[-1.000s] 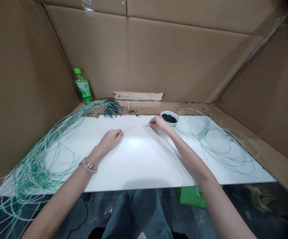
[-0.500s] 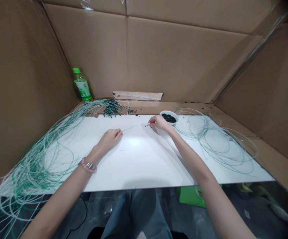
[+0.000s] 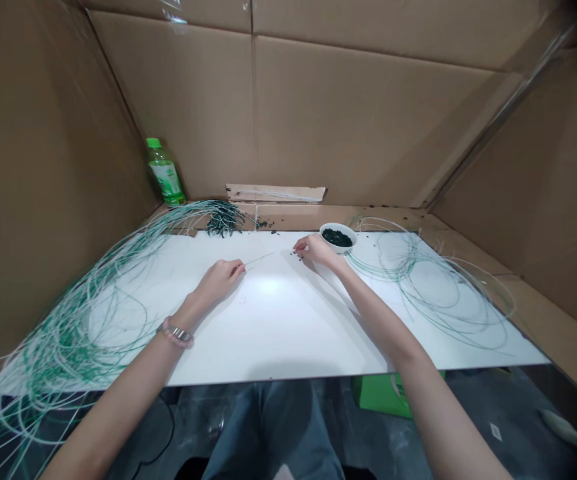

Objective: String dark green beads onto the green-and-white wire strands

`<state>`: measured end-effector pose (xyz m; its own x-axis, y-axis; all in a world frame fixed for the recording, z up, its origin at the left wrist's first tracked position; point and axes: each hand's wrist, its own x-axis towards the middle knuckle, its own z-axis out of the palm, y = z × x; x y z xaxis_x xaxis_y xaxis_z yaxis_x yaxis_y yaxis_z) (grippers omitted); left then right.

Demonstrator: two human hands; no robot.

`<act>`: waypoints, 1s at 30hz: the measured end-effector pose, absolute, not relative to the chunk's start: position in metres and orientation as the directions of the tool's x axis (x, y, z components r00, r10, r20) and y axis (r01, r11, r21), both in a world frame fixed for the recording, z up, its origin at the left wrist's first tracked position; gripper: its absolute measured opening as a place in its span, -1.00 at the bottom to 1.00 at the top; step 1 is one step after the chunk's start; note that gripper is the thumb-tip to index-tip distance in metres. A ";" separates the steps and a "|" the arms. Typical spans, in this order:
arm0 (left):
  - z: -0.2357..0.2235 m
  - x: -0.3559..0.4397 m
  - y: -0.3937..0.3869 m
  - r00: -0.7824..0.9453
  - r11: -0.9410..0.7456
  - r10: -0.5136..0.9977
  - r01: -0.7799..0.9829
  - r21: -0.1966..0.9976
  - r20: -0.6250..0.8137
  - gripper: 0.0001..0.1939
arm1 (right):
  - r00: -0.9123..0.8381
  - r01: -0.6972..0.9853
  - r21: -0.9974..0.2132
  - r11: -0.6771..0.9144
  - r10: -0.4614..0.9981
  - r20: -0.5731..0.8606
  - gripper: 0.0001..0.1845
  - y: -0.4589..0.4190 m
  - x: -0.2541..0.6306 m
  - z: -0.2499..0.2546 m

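Left hand (image 3: 220,280): bare, fingers pinched, palm down. Right hand (image 3: 318,251): likewise, farther right. Left arm (image 3: 118,380), right arm (image 3: 398,340): bare, reaching forward.

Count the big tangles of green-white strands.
2: a left tangle spilling off the end of the white board, and a looser right tangle on the board's other end. More could be hidden beneath.
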<state>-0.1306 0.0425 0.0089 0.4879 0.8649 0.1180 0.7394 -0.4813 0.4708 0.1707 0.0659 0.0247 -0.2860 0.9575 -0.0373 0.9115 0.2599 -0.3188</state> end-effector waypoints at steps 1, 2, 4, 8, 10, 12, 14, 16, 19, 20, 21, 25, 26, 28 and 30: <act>0.009 -0.131 0.042 0.488 -0.482 0.865 0.739 0.470 0.119 -0.62 | -0.277 0.916 -0.310 0.255 0.960 -0.030 -0.73 0.065 0.171 0.028; 0.010 -0.131 0.042 0.488 -0.483 0.864 0.739 0.470 0.121 -0.62 | -0.262 0.922 -0.300 0.245 0.965 -0.019 -0.73 0.064 0.173 0.032; 0.010 -0.131 0.042 0.488 -0.485 0.864 0.739 0.468 0.125 -0.62 | -0.205 0.941 -0.271 0.201 0.979 0.014 -0.71 0.064 0.181 0.045; 0.009 -0.131 0.043 0.492 -0.492 0.861 0.739 0.461 0.129 -0.62 | 0.019 0.984 -0.175 -0.010 0.999 0.046 -0.65 0.070 0.215 0.075; 0.008 -0.131 0.045 0.499 -0.498 0.857 0.737 0.458 0.129 -0.62 | 0.124 0.986 -0.115 -0.125 0.992 -0.016 -0.66 0.077 0.231 0.083; 0.007 -0.131 0.045 0.506 -0.504 0.853 0.733 0.457 0.130 -0.62 | 0.182 0.980 -0.066 -0.190 0.976 -0.118 -0.67 0.084 0.241 0.085; 0.006 -0.130 0.046 0.511 -0.510 0.849 0.728 0.457 0.134 -0.62 | 0.197 0.977 -0.035 -0.209 0.957 -0.212 -0.68 0.090 0.245 0.080; 0.006 -0.131 0.045 0.516 -0.516 0.845 0.723 0.458 0.138 -0.61 | 0.191 0.979 -0.017 -0.203 0.945 -0.265 -0.69 0.094 0.244 0.073; 0.008 -0.131 0.044 0.526 -0.527 0.839 0.715 0.460 0.143 -0.60 | 0.176 0.983 0.002 -0.183 0.944 -0.278 -0.71 0.098 0.240 0.064; 0.008 -0.131 0.044 0.528 -0.529 0.837 0.713 0.460 0.145 -0.60 | 0.172 0.984 0.006 -0.177 0.946 -0.274 -0.71 0.099 0.238 0.062; 0.008 -0.131 0.044 0.530 -0.531 0.836 0.711 0.461 0.146 -0.60 | 0.168 0.985 0.008 -0.172 0.948 -0.269 -0.70 0.099 0.237 0.061; 0.008 -0.131 0.044 0.529 -0.530 0.836 0.711 0.463 0.145 -0.61 | 0.152 0.988 0.006 -0.155 0.959 -0.240 -0.67 0.098 0.236 0.056; 0.007 -0.130 0.044 0.528 -0.529 0.837 0.711 0.463 0.145 -0.61 | 0.146 0.989 0.000 -0.150 0.962 -0.233 -0.67 0.097 0.236 0.055; 0.007 -0.130 0.045 0.528 -0.528 0.837 0.710 0.465 0.143 -0.60 | 0.129 0.991 -0.014 -0.136 0.968 -0.217 -0.67 0.095 0.238 0.055; 0.006 -0.130 0.045 0.531 -0.529 0.836 0.709 0.467 0.141 -0.60 | 0.111 0.992 -0.030 -0.119 0.975 -0.193 -0.68 0.092 0.240 0.057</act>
